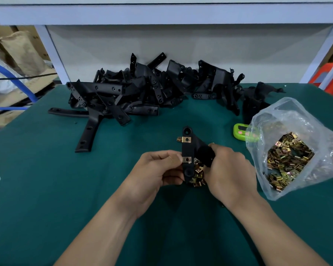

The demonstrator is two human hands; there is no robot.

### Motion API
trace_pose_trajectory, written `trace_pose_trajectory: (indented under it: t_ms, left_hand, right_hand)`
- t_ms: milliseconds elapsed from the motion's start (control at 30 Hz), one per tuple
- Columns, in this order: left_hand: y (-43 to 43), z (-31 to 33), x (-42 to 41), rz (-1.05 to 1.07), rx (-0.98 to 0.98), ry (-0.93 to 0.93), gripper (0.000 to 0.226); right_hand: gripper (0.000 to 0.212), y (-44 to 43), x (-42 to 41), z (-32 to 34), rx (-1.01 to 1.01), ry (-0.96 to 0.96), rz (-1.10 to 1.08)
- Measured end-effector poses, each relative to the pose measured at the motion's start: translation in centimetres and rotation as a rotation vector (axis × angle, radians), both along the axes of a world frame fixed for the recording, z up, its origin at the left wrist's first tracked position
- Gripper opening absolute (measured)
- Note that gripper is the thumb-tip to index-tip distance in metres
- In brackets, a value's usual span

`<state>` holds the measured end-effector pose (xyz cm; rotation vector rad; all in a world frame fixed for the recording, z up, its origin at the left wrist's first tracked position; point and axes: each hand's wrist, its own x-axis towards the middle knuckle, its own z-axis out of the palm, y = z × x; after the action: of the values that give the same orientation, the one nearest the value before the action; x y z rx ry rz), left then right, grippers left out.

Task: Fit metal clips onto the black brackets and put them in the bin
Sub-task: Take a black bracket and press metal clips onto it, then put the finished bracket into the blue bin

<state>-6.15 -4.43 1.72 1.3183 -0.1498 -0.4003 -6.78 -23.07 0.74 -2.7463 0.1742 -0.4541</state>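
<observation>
So my left grip (158, 167) is pinching the lower clip (186, 160) on the black bracket (187, 148), which sits between both grips over the desk (46, 189). My right grip (229, 166) is wrapped round its side wing, with the clip bag (288, 156) just right.

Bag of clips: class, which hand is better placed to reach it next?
Probably the right hand: the bag lies beside it, while the left hand sits across the bracket, pinching its lower clip.

Table (46, 189): green-covered.
Bracket pile (142, 89): behind and left of the bag (313, 120) (clear plastic, clips (288, 158) inside).
Green gadget (239, 131): against the bag's left edge.
</observation>
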Motion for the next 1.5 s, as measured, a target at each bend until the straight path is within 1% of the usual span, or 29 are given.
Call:
trace_pose_trajectory:
  t_ms: [100, 233, 267, 333, 400, 433, 467, 533, 600, 633, 667, 733, 767, 800, 867, 933, 1033, 1100, 1200, 1300, 1367, 1433, 1500]
  left_hand:
    - [-0.1, 0.0, -0.1, 0.021, 0.035, -0.042, 0.024]
    - [-0.6, -0.1, -0.2, 0.17, 0.11, -0.178, 0.022]
    - [-0.7, -0.2, -0.2, 0.208, 0.126, -0.199, 0.025]
    - [-0.7, -0.2, -0.2, 0.262, 0.161, -0.218, 0.03]
    - [-0.7, -0.3, -0.2, 0.304, 0.179, -0.194, 0.027]
    - [-0.7, -0.3, -0.2, 0.319, 0.161, -0.168, 0.025]
    - [-0.8, -0.2, -0.3, 0.332, 0.135, -0.145, 0.024]
    - [-0.8, 0.1, -0.3, 0.361, 0.099, -0.133, 0.028]
    - [-0.8, 0.4, -0.4, 0.401, 0.117, -0.168, 0.024]
    - [-0.8, 0.4, -0.6, 0.421, 0.176, -0.217, 0.024]
    - [-1.0, 0.4, -0.8, 0.434, 0.27, -0.293, 0.03]
    - [-1.6, 0.6, -1.5, 0.467, 0.479, -0.453, 0.047]
    - [-2.1, 0.8, -1.8, 0.503, 0.548, -0.501, 0.056]
    - [-2.5, 1.1, -1.9, 0.55, 0.585, -0.526, 0.062]
    - [-2.8, 1.9, -1.8, 0.631, 0.615, -0.553, 0.063]
    - [-2.5, 3.0, -1.6, 0.648, 0.626, -0.559, 0.059]
    - [-2.4, 5.0, -1.7, 0.621, 0.612, -0.584, 0.055]
    - [-3.2, 6.0, -2.0, 0.586, 0.611, -0.615, 0.053]
    - [-6.1, 7.7, -3.1, 0.495, 0.564, -0.646, 0.053]
    - [-10.4, 9.6, -4.3, 0.363, 0.488, -0.661, 0.051]
    - [-13.7, 10.8, -5.1, 0.274, 0.425, -0.607, 0.049]
    - [-17.4, 11.4, -5.7, 0.204, 0.316, -0.474, 0.046]
    - [-21.3, 11.3, -6.5, 0.117, 0.194, -0.322, 0.044]
  right_hand:
    - [0.023, 0.3, -0.1, 0.1, -0.013, -0.008, -0.039]
    - [0.018, 0.4, -0.2, 0.3, 0.037, -0.023, -0.005]
    - [0.021, 0.4, -0.2, 0.3, 0.052, -0.03, 0.012]
    - [0.035, 0.5, -0.4, 0.4, 0.087, -0.038, 0.053]
    - [0.046, 0.6, -0.6, 0.5, 0.122, -0.04, 0.088]
    - [0.048, 0.6, -0.6, 0.6, 0.139, -0.047, 0.1]
    - [0.045, 0.6, -0.6, 0.6, 0.156, -0.057, 0.109]
    - [0.032, 0.4, -0.7, 0.7, 0.172, -0.075, 0.124]
    - [0.025, 0.4, -0.8, 0.8, 0.153, -0.087, 0.137]
    - [0.024, 0.6, -1.0, 0.9, 0.142, -0.088, 0.138]
    - [0.024, 0.8, -1.1, 1.0, 0.14, -0.086, 0.136]
    - [0.023, 1.4, -1.1, 1.3, 0.144, -0.086, 0.128]
    - [0.021, 1.7, -1.0, 1.6, 0.131, -0.084, 0.125]
    - [0.02, 2.0, -1.0, 1.9, 0.113, -0.076, 0.123]
    - [0.023, 2.3, -1.3, 2.6, 0.133, -0.041, 0.129]
    - [0.028, 2.1, -2.0, 3.5, 0.229, 0.013, 0.166]
    - [0.026, 1.1, -3.8, 5.1, 0.374, 0.038, 0.223]
    - [0.023, -0.1, -5.0, 6.1, 0.454, 0.022, 0.234]
    - [0.022, -3.0, -7.8, 7.3, 0.598, -0.006, 0.195]
    - [0.03, -6.7, -11.0, 8.6, 0.805, -0.084, 0.132]
    - [0.027, -9.3, -13.4, 9.3, 0.981, -0.13, 0.06]
    - [0.025, -12.0, -15.7, 9.5, 1.185, -0.144, 0.0]
    - [0.03, -14.5, -18.2, 9.4, 1.374, -0.148, -0.065]
